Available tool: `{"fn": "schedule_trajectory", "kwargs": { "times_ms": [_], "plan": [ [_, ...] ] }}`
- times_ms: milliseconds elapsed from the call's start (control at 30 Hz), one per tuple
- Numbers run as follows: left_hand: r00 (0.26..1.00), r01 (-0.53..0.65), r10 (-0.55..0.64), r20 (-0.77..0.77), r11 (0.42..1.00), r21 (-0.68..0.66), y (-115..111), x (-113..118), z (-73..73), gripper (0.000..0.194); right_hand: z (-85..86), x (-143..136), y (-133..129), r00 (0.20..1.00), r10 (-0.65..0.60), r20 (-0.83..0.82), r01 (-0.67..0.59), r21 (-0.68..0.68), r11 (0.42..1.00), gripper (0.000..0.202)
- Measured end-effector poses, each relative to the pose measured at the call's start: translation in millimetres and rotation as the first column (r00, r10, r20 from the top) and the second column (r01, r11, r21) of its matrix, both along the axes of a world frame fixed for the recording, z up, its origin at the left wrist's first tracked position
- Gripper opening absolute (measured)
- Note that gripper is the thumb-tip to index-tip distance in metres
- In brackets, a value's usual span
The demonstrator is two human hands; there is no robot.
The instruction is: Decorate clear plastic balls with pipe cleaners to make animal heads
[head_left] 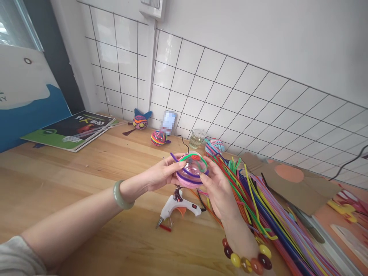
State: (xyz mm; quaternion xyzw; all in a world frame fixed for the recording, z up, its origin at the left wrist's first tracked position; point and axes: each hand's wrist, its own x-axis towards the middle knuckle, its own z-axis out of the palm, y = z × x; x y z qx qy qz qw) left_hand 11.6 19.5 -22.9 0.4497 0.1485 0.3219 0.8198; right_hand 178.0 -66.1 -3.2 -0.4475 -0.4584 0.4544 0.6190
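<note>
Both my hands hold a clear plastic ball (193, 166) above the table, partly wrapped in pipe cleaners. My left hand (166, 171) grips its left side, thumb on the front. On the right side, my right hand (220, 188) holds it with thumb and fingers. A purple pipe cleaner (188, 177) runs round the ball, with one end sticking out at the upper left. Pink covers the underside, and green and red strips lie on top. Just below the ball hangs a dark tassel (178, 194); its attachment is hidden. A white hot glue gun (179, 205) rests beneath on the table.
Many coloured pipe cleaners (264, 203) spread over the right side. A glass jar (197, 138), a striped ball (158, 138), an eared striped ornament (140, 119) and a pink-blue wrapped ball (214, 146) stand along the gridded wall. Books (69, 132) lie at left, cardboard (299, 184) at right.
</note>
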Motion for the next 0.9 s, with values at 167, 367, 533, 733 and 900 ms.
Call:
{"fn": "schedule_trajectory", "kwargs": {
  "times_ms": [167, 367, 533, 733, 900],
  "plan": [
    [1.000, -0.008, 0.008, -0.013, 1.000, -0.018, 1, 0, -0.8, 0.043, 1.1, 0, 1, 1.000, -0.014, -0.004, 0.014, -0.026, 1.000, 0.052],
    [1.000, -0.005, 0.005, 0.002, 0.999, -0.033, 11, -4, -1.0, 0.055, 3.3, 12, 5, 0.975, -0.191, -0.115, 0.191, -0.018, 0.981, 0.040],
    [0.999, -0.044, 0.044, -0.008, 0.999, -0.010, 15, -6, -1.0, 0.056, -2.5, 10, 3, 0.979, -0.204, 0.001, 0.204, 0.055, 0.977, 0.040],
    [0.993, -0.105, 0.106, -0.042, 0.994, 0.027, 6, -3, 0.7, 0.053, -2.0, -6, -3, 0.993, -0.115, 0.032, 0.113, 0.069, 0.991, 0.041],
    [0.991, -0.116, 0.119, -0.057, 0.991, 0.062, 4, -2, 1.2, 0.056, -0.5, -11, -2, 0.999, -0.044, 0.002, 0.044, 0.023, 0.999, 0.045]
  ]
}}
